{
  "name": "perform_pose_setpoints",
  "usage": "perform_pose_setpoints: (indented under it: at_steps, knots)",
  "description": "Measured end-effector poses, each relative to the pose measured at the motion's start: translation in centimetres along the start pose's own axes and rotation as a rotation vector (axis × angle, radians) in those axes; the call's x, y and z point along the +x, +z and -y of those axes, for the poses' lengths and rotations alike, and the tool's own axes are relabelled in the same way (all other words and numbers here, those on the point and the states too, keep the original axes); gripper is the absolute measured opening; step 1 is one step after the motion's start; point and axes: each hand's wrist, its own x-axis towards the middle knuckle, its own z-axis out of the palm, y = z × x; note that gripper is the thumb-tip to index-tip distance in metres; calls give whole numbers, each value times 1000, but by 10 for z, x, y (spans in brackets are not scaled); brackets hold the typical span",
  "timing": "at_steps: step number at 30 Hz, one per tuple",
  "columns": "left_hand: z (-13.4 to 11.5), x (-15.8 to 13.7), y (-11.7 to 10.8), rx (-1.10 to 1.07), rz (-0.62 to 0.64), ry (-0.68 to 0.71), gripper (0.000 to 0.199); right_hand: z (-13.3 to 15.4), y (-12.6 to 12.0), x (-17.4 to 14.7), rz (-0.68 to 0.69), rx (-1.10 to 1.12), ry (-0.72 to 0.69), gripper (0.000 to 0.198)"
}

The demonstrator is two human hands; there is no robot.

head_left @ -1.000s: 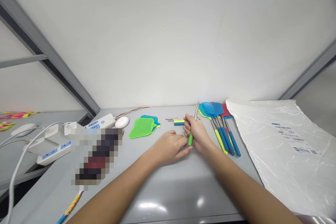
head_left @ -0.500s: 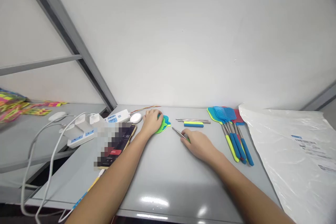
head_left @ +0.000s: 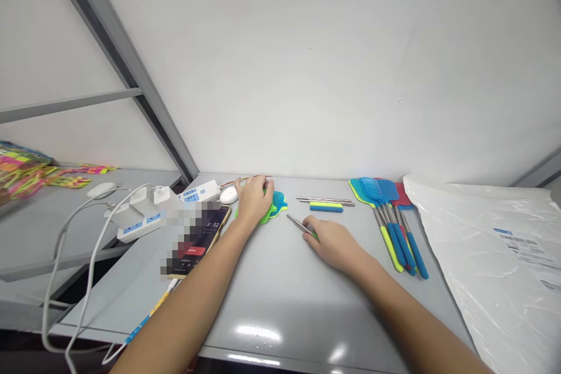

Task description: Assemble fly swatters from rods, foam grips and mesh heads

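My left hand is closed on a green fly swatter head, its palm covering much of the mesh. Under and beside that lies a blue swatter head with a yellow-green one partly showing below. My right hand grips a swatter handle; only a bit of its green grip shows, and its metal rod points up and left toward the heads. Just beyond lie several loose metal rods, along with a blue grip and a yellow one beside it.
Several whole fly swatters lie in a pile at the right, near a white plastic mailer bag. To the left are a phone, a power strip with white cables, and a round white object. A white wall rises behind.
My left hand has closed on the green swatter head and drawn it slightly left across the blue one. My right hand keeps its hold on the handle, nearly still. The view has shifted slightly.
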Motion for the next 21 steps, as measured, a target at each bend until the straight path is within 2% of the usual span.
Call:
perform_pose_setpoints:
  at_steps: [10, 16, 21]
  knots:
    - [-29, -11, -16, 17, 123, 257, 36, -12, -12, -4, 100, 96, -60, 5]
    - [-29, -11, -17, 37, 138, 263, 37, -12, -12, -2, 118, 33, -125, 25]
    - [-29, -12, -15, 40, 146, 248, 39, -7, -6, -2, 78, -69, -114, 40]
